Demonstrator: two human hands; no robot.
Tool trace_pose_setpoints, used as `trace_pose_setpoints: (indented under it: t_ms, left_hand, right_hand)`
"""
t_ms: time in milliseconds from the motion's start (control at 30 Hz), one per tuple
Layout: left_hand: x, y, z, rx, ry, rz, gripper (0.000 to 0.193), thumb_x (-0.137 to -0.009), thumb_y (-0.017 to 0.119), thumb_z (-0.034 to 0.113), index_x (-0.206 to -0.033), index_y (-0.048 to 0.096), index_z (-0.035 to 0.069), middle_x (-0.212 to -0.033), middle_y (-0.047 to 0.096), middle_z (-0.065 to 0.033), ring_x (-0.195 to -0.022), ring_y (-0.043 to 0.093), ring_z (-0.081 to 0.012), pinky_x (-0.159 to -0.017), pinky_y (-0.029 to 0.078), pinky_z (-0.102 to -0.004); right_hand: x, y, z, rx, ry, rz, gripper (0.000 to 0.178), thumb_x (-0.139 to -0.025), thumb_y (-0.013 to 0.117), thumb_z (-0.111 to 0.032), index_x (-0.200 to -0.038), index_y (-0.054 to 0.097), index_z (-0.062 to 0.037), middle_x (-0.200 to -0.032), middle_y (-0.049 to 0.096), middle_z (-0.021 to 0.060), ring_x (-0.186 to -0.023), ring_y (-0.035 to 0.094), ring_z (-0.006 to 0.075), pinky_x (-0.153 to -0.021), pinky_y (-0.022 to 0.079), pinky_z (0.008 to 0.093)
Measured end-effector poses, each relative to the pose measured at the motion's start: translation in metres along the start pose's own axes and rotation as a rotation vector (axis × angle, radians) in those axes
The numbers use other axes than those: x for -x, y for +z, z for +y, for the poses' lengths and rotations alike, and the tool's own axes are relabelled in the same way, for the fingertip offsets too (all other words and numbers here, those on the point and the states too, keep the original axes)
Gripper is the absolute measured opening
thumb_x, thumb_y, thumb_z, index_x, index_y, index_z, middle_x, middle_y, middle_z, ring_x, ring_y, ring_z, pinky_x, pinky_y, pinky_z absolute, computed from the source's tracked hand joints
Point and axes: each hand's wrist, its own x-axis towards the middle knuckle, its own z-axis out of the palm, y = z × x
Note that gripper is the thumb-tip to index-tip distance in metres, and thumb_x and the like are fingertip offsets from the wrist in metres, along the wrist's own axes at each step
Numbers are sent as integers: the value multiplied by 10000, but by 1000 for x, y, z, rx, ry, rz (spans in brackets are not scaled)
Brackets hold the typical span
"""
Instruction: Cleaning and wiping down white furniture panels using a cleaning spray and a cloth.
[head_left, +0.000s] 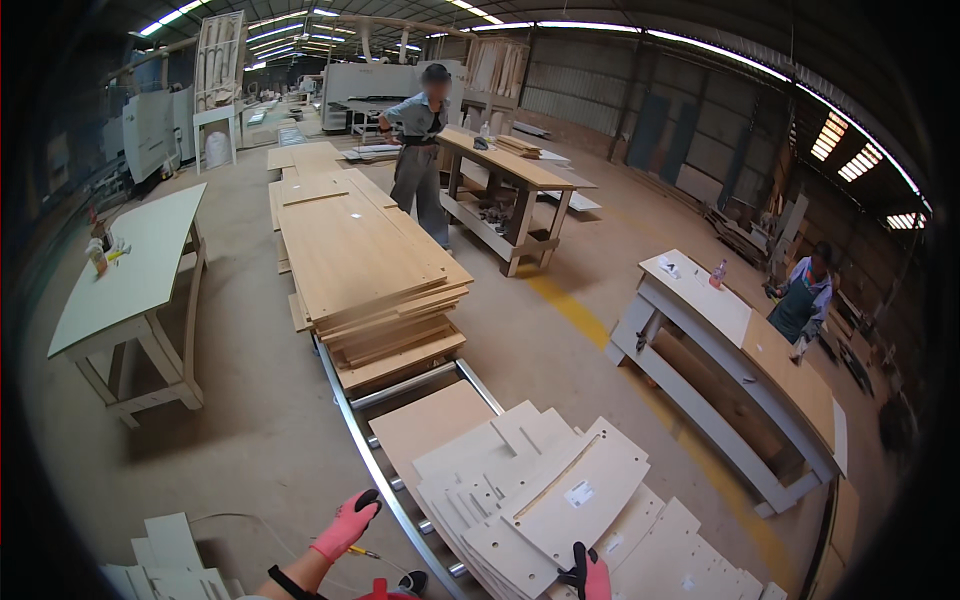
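A stack of brown boards (360, 250) lies toward ten o'clock on the roller conveyor (404, 387). At five, pale panels (455, 462) are piled, topped by a grooved panel (605, 462). The gloved right hand (590, 576), also five, meets its near edge; the gloved left hand (348, 524), seven, is apart. Whether either's fingers grip anything, I cannot tell.

A large workshop with a dusty grey-brown floor (560, 375), crossed on the right by a wide yellow stripe (568, 310). A pale-topped table (140, 260) stands at left, a wooden-topped table (505, 163) farther back, and a long table (735, 314) at right. In the background are a big pale machine (365, 85) and a grey corrugated wall (580, 90). Strip lights (590, 26) glow beneath the dark roof (730, 30); bright panes (830, 135) shine at far right.
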Motion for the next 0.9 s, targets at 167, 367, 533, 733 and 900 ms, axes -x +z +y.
trace_pose_setpoints:
  t_ms: [167, 367, 533, 733, 900]
  left_hand:
    - [22, 1, 22, 13, -46, -65, 404, -828, 571, 206, -1187, 522, 27, -1052, 598, -65, -929, 538, -130, -816, 430, -263]
    - [18, 75, 92, 698, 91, -558, 425, -888, 498, 201, -1247, 443, -20, -1172, 534, -84, -1092, 483, -162, -956, 363, -275]
    - [-10, 36, 74, 993, -56, -208, 362, -913, 439, 302, -1047, 542, -19, -991, 597, -108, -919, 573, -204, -849, 457, -332]
    - [-85, -90, 22, 1191, -251, 179, 361, -911, 422, 367, -962, 540, 30, -775, 580, -95, -676, 570, -248, -639, 498, -374]
    - [-165, -240, -18, 1073, -125, 372, 350, -918, 389, 379, -926, 552, 70, -660, 512, -7, -549, 508, -152, -509, 446, -292]
  right_hand:
    - [-9, -21, -64, -81, 141, 459, 448, -854, 495, -375, -1114, 521, -12, -1038, 573, 219, -952, 552, 356, -827, 429, 432]
    - [-45, 23, -175, -1664, -52, -345, 607, -940, 234, -455, -1303, 346, 19, -1269, 450, 195, -1185, 425, 323, -1037, 288, 453]
    - [-77, 105, -258, -1959, -3, -714, 446, -958, 316, -263, -1315, 344, 3, -1310, 418, 116, -1195, 413, 221, -1031, 300, 339]
    - [-107, 232, -363, -1323, 26, -668, 432, -917, 459, -205, -1296, 383, -13, -1144, 519, 98, -1034, 469, 115, -875, 377, 223]
    - [-130, 269, -485, -972, -146, -790, 448, -910, 466, -252, -1289, 381, -29, -1182, 496, 150, -1065, 474, 171, -888, 374, 260]
